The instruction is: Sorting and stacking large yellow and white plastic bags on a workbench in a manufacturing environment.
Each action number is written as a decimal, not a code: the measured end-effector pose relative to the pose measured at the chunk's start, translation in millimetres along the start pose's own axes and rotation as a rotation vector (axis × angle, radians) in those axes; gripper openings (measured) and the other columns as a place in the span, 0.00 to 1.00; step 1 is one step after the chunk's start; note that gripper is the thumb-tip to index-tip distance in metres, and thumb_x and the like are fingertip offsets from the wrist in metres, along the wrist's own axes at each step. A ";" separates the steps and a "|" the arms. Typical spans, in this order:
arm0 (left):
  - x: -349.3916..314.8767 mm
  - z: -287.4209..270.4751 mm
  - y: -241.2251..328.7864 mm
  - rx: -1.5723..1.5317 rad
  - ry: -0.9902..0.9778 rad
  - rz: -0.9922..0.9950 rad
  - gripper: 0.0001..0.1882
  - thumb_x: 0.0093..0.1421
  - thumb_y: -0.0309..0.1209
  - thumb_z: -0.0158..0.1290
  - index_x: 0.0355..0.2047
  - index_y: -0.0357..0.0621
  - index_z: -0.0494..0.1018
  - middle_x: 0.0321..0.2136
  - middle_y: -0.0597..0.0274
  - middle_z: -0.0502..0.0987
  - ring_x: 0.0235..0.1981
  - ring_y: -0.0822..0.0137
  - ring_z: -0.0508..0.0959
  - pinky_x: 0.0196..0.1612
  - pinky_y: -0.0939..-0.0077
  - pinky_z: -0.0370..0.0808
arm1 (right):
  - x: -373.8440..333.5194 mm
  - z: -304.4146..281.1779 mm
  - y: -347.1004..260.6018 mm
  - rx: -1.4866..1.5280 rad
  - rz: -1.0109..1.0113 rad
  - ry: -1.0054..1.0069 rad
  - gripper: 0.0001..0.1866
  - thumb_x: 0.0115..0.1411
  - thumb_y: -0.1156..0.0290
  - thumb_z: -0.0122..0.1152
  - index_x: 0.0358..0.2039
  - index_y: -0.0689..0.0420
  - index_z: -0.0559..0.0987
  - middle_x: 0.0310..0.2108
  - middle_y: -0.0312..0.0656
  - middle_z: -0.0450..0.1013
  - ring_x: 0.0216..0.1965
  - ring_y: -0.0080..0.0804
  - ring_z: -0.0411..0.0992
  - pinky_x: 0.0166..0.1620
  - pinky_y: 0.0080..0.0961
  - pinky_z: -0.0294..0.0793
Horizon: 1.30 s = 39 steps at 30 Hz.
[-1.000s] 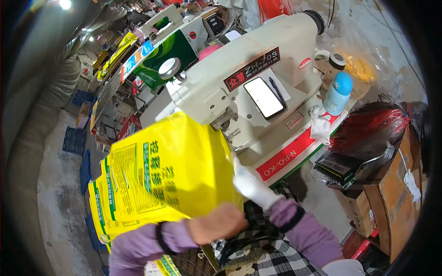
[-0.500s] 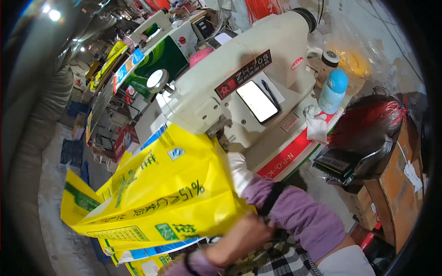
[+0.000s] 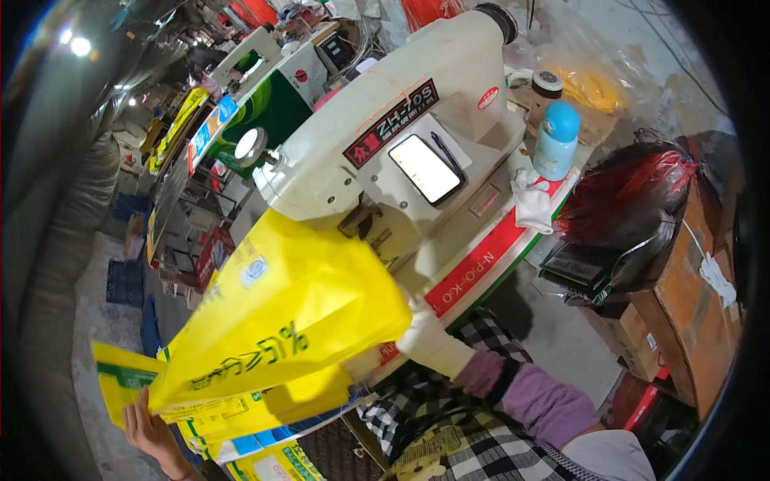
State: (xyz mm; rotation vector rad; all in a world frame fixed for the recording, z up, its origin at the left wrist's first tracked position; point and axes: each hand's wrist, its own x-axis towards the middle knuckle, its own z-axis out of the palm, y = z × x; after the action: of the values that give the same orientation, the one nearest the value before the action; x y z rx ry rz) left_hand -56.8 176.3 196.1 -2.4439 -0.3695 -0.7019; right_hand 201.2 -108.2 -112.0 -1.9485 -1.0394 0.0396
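A yellow printed sack (image 3: 281,289) with dark green lettering spreads in front of me, its upper end by the needle end of a cream industrial sewing machine (image 3: 377,104). Bare and curled, my left hand (image 3: 148,431) grips the sack's lower left edge, near its green-striped corner. My right hand (image 3: 429,333), in a white glove, holds the right edge, its fingers partly hidden by the plastic. The sack covers part of the machine bed below the needle. Underneath lie more yellow and blue sacks (image 3: 277,433).
On the machine bed lie a lit phone (image 3: 427,170) and a pen (image 3: 445,148). A blue bottle (image 3: 557,140), a dark-lidded jar (image 3: 545,86) and a white glove (image 3: 531,202) are to their right. Cardboard boxes (image 3: 678,297) and a red plastic bag (image 3: 634,192) stand further right.
My left hand has gone from the sack's lower right side to its lower left edge. My right hand has come back from the machine toward me, drawing the sack's right edge with it.
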 end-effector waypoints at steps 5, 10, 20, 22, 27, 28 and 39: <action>-70.2 45.2 5.8 -0.125 0.080 -0.323 0.21 0.45 0.09 0.47 0.37 0.37 0.80 0.25 0.51 0.75 0.26 0.53 0.76 0.32 0.67 0.73 | -23.0 -18.9 -34.6 0.486 -0.035 -0.089 0.22 0.62 0.62 0.58 0.56 0.52 0.73 0.59 0.49 0.66 0.68 0.44 0.49 0.65 0.52 0.47; -6.8 31.1 75.2 -0.424 0.061 -0.322 0.21 0.42 0.12 0.46 0.37 0.36 0.79 0.41 0.49 0.73 0.40 0.54 0.76 0.45 0.69 0.74 | -28.4 -12.2 -56.2 1.035 0.212 -0.362 0.19 0.65 0.55 0.55 0.44 0.59 0.78 0.42 0.50 0.77 0.43 0.46 0.75 0.48 0.31 0.72; 12.9 313.7 265.7 -2.030 -0.152 -1.119 0.25 0.68 0.32 0.45 0.64 0.39 0.60 0.65 0.52 0.59 0.66 0.61 0.58 0.66 0.72 0.55 | -44.5 -18.9 -27.9 0.460 0.211 -0.269 0.25 0.59 0.51 0.62 0.17 0.60 0.76 0.15 0.54 0.69 0.17 0.46 0.71 0.23 0.37 0.67; 8.5 322.8 290.5 -1.873 -0.344 -0.926 0.25 0.68 0.33 0.45 0.64 0.42 0.60 0.66 0.51 0.57 0.66 0.61 0.57 0.66 0.71 0.56 | -52.7 -17.9 -16.0 0.493 0.308 -0.240 0.27 0.58 0.51 0.64 0.15 0.62 0.74 0.14 0.54 0.67 0.15 0.40 0.66 0.22 0.36 0.64; 36.7 271.6 314.3 -1.008 -0.667 -0.228 0.28 0.65 0.35 0.48 0.65 0.58 0.60 0.67 0.36 0.47 0.67 0.36 0.50 0.66 0.49 0.54 | -32.0 -41.3 -54.7 0.279 0.004 -0.194 0.21 0.58 0.59 0.64 0.16 0.60 0.74 0.14 0.49 0.66 0.15 0.45 0.67 0.21 0.37 0.65; 36.0 258.8 315.1 -0.986 -0.675 -0.248 0.28 0.65 0.35 0.48 0.65 0.58 0.60 0.67 0.36 0.47 0.67 0.36 0.50 0.66 0.49 0.54 | -21.8 -46.1 -67.8 0.257 -0.082 -0.253 0.18 0.58 0.62 0.63 0.16 0.60 0.74 0.15 0.47 0.68 0.18 0.47 0.69 0.22 0.37 0.67; -37.7 188.8 287.0 -1.299 -0.749 0.132 0.28 0.63 0.39 0.49 0.63 0.55 0.61 0.67 0.41 0.48 0.67 0.32 0.48 0.64 0.35 0.50 | -58.1 13.7 -2.9 0.300 0.016 -0.345 0.16 0.59 0.64 0.60 0.20 0.61 0.76 0.21 0.52 0.71 0.23 0.50 0.70 0.27 0.35 0.68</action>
State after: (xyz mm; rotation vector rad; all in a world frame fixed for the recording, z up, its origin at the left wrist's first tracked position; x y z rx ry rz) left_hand 102.5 52.9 -84.7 -3.8786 0.0516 0.2276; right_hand 156.2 -137.3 -138.5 -1.7083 -1.1642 0.5271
